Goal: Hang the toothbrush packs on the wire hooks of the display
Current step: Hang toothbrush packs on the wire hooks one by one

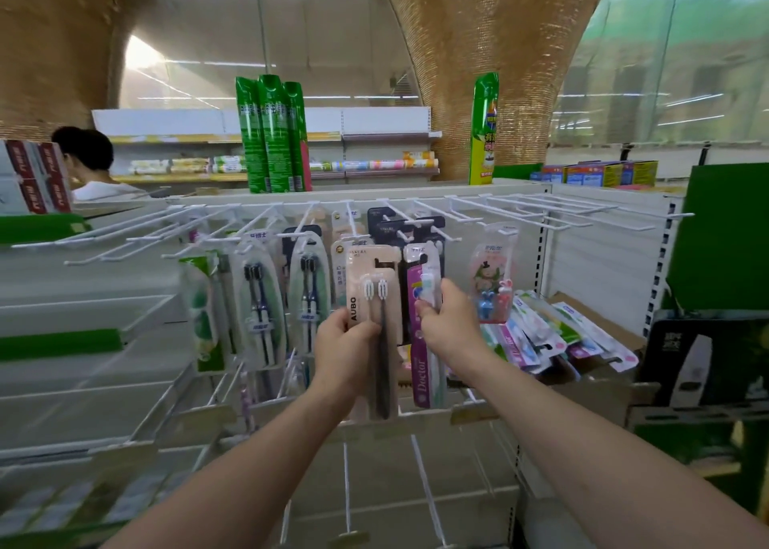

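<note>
1. Left hand: fingers and thumb curled round the lower middle of a beige toothbrush pack marked AUBO, held upright in front of the display, its top edge level with the packs already hung.
2. Right hand: thumb and fingers pinch the side of a purple toothbrush pack marked Doctor, which hangs upright just beside the beige pack, to its right. Whether its top is on a hook cannot be told.
3. Wire hooks: white prongs jutting from the top rail of the display; those at far left and far right are bare.
4. Hung packs: several blister packs with dark brushes hang left of the hands; dark packs hang behind the two held packs.
5. Child's pack: a cartoon-printed pack hangs alone to the right of the right hand.
6. Cardboard box: open, on the shelf at lower right, holding a loose heap of packs.
7. Green spray cans: standing on top of the display unit.
8. Another person: seen at far left beyond the unit.
</note>
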Demonstrator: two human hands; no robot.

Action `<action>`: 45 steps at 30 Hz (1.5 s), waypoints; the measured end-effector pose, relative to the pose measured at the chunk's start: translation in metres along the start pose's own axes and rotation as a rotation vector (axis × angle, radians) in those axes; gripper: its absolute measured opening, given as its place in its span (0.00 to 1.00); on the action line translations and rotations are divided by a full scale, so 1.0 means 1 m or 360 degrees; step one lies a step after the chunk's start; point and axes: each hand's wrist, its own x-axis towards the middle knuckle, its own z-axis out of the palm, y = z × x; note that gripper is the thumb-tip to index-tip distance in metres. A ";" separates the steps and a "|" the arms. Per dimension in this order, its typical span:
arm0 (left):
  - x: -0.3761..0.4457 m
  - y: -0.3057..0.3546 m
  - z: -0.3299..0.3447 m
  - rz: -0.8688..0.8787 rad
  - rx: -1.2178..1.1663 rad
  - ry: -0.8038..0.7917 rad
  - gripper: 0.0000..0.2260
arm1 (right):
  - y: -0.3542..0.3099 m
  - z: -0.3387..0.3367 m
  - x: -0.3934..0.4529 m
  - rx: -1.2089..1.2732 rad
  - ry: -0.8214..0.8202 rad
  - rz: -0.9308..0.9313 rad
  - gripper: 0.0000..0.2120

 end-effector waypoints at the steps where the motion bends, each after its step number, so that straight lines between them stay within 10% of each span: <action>1: 0.000 0.000 -0.010 0.0005 -0.0008 0.0014 0.05 | -0.003 0.009 -0.004 -0.0025 0.0009 -0.0001 0.01; 26: 0.037 -0.005 -0.311 0.0049 -0.0008 0.0359 0.04 | -0.145 0.278 -0.073 0.0247 -0.0287 -0.0182 0.06; 45: 0.061 -0.026 -0.366 0.0006 0.0022 0.0429 0.05 | -0.190 0.352 -0.020 -0.0026 -0.0355 0.0192 0.18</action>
